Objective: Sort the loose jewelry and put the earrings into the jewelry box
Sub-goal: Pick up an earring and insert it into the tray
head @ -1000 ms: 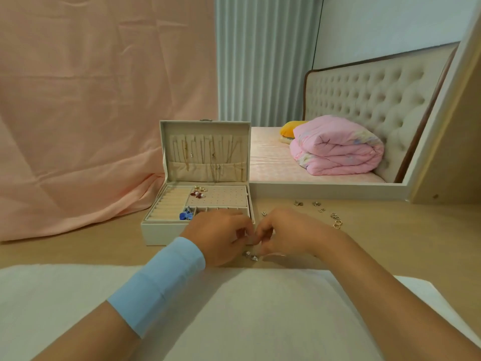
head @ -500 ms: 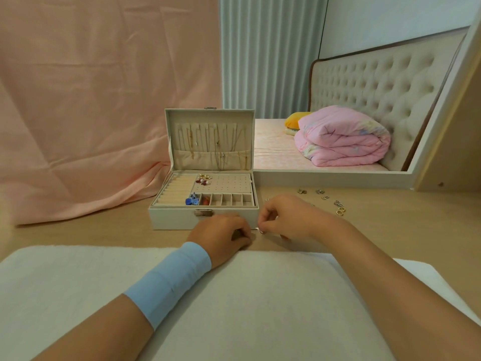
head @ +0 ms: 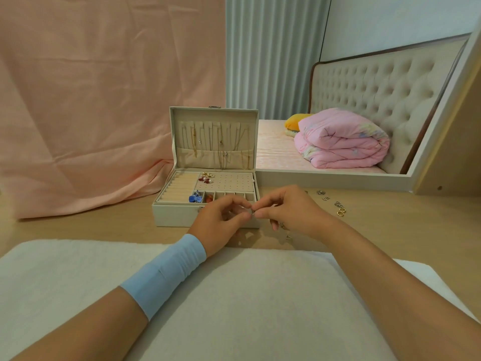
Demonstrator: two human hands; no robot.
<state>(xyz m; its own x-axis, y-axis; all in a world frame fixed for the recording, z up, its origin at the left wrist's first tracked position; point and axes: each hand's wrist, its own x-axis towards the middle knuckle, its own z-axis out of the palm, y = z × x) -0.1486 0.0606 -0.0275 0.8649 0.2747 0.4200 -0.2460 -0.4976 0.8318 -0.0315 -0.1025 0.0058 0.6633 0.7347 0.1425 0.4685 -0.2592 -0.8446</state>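
Two bare hands are working at the centre of the view, catalogued below from largest item to smallest.

White cloth pad (head: 234,295): lying at 6 o'clock, both forearms resting across it, likely as a soft working surface.

Jewelry box (head: 179,217): sitting at 12 o'clock of the hands, just beyond them, lid standing upright so the tray is lying open to reach. Thin chains are hanging in the lid pocket. Ring rolls are running down the tray's left side; a perforated earring panel (head: 229,182) is filling its back right, with a few pearl and red pieces (head: 206,177) clustering at its far left corner. A blue piece (head: 195,198) is sitting in a front compartment.

Left hand (head: 221,222): wearing a pale blue wrist sleeve, fingers curling narrow, thumb and forefinger meeting the right hand's.

Right hand (head: 291,212): fingers likewise narrow, pinching.

Small earring (head: 252,211): being held between the two hands' fingertips, in front of the box's front right wall; metallic, too small to describe further. Probably being fastened or readied for the panel.

Loose jewelry (head: 338,207): lying scattered on the wooden tabletop at 2 o'clock of the hands, gold hoops nearest; seemingly waiting to be sorted.
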